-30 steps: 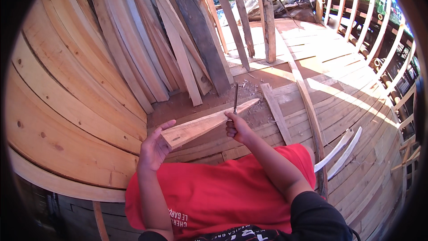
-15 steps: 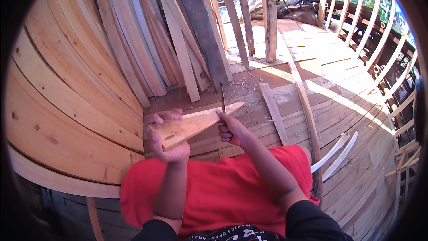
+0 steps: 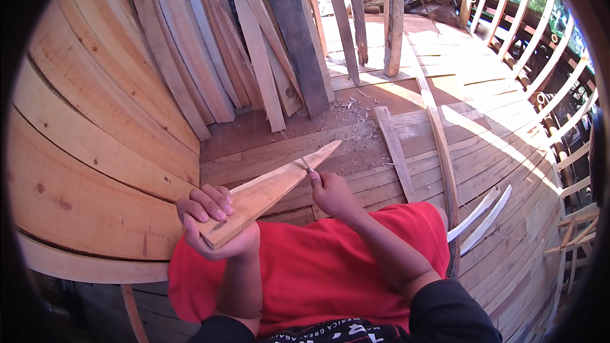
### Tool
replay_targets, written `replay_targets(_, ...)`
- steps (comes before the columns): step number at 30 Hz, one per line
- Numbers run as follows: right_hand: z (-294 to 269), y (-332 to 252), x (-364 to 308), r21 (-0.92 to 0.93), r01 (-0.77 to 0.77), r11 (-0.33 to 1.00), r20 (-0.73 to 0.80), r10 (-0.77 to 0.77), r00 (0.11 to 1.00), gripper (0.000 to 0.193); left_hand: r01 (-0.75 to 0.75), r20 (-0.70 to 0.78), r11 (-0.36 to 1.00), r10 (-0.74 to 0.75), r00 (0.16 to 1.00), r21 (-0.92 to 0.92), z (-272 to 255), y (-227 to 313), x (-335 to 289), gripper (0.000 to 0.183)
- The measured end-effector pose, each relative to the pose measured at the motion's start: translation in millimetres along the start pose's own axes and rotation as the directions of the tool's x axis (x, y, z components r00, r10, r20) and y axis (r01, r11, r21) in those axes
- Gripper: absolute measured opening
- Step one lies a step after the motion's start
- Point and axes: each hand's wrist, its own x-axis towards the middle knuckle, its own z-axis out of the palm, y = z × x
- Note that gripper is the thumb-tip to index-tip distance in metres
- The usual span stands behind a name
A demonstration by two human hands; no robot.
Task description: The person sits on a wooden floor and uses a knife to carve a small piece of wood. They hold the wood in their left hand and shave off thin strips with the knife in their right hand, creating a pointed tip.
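- Pale wood fills the left hand [image 3: 216,225]: its fingers curl over the top of the thick butt end of a tapered wooden wedge [image 3: 270,194], thumb hidden beneath, the forearm rising straight from the lower edge.
- That wedge runs up and to the right from the left hand, narrowing to a sharp tip over the plank floor [image 3: 406,146]; it is tilted, held above the person's red-clad lap [image 3: 330,267].
- Right hand [image 3: 332,192] is closed in a fist around a thin metal tool [image 3: 305,165], whose short visible end touches the wedge's upper edge about midway along; what kind of tool cannot be told.
- Right forearm comes in slantwise from the lower right, out of a dark sleeve [image 3: 454,311].
- Beyond the wedge's tip, a scatter of wood shavings [image 3: 352,114] lies on the floor, with a short loose board [image 3: 394,149] just to the right.
- Leaning planks [image 3: 254,57], pale and one dark grey, stand in a fan against the curved plank wall [image 3: 89,152] at left.
- Two white curved strips [image 3: 483,213] lie side by side on the floor, right of the lap.
- Upright posts [image 3: 391,13] stand at the far end, with curved ribs [image 3: 546,44] along the right edge.
- White lettering shows on the dark garment at the bottom edge; no packages or signs can be made out.
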Motion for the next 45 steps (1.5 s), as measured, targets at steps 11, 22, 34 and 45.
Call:
replay_targets(11, -1, 62, 34, -0.104, -0.102, 0.989, -0.048, 0.097, 0.994, 0.040, 0.119, -0.144, 0.993, -0.121, 0.982, -0.018, -7, 0, 18, 0.025)
replay_targets(22, -4, 109, 42, -0.033, -0.306, 0.952, -0.058, 0.303, 0.951, 0.048, 0.103, 0.089, 0.988, -0.093, 0.992, -0.113, -28, -3, 6, 0.031)
replay_targets(34, 1, 91, 46, -0.086, -0.087, 0.993, -0.027, 0.085, 0.996, 0.054, 0.067, -0.126, 0.998, -0.066, 0.990, 0.006, -28, -6, 4, 0.040)
replay_targets(45, 17, 96, 52, 0.008, -0.014, 1.000, 0.014, 0.014, 1.000, 0.057, 0.114, -0.304, 0.990, -0.085, 0.949, 0.080, -19, -9, 14, 0.047)
